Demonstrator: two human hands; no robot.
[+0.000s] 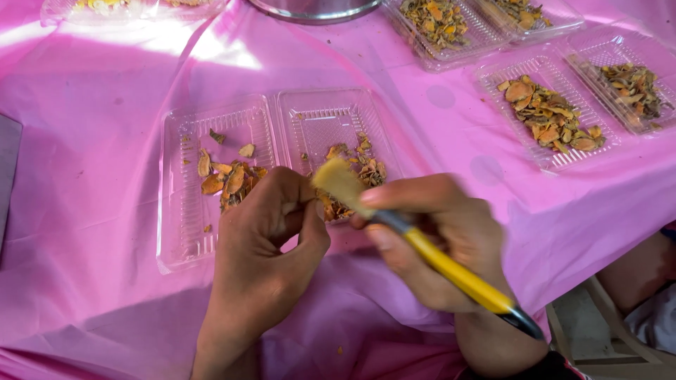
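Note:
My right hand grips a paintbrush with a yellow handle; its pale bristles point up and left, against my left hand's fingertips. My left hand is curled with its fingers pinched together; a small piece may be between them, hidden from view. Both hands hover over the near edge of an open clear plastic clamshell tray. Dried orange-brown slices lie in its left half and more slices in its right half.
A pink plastic sheet covers the table. Further clear trays of dried slices sit at the back right, with another tray behind them. A metal pot's base shows at the top. A wooden stool stands lower right.

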